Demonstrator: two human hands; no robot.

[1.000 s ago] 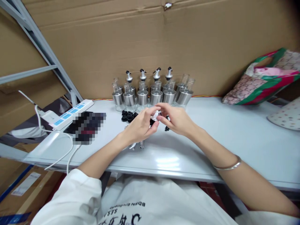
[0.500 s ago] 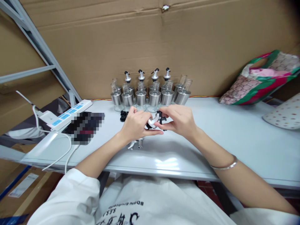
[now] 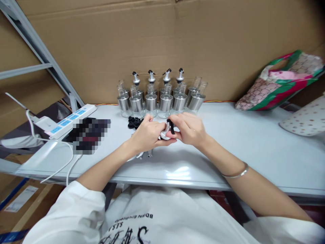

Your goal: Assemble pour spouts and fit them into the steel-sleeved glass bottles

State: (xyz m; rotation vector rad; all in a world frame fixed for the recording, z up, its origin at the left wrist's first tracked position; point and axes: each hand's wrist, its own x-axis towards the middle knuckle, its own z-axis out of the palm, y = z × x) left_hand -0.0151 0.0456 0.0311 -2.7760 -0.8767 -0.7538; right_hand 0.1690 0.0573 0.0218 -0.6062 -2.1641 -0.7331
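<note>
Over the table, my left hand is closed round the body of a silver pourer spout. My right hand pinches a black cap at the spout's end, its fingers pressed against it. Beyond my hands stand several glass bottles with steel sleeves, in rows. Several at the back carry silver spouts with black tops; the front ones have bare necks. Black stoppers lie in a pile just behind my left hand. Loose silver spouts lie in front of it, partly hidden by my wrist.
At the left are a white power strip, a blurred-out dark object and white cables. A patterned bag and a spotted white object are at the right. A cardboard wall closes off the back.
The view has shifted slightly. My right fingers have closed nearer round the black cap, which now sits against the spout's end. My left hand keeps its hold on the spout.
</note>
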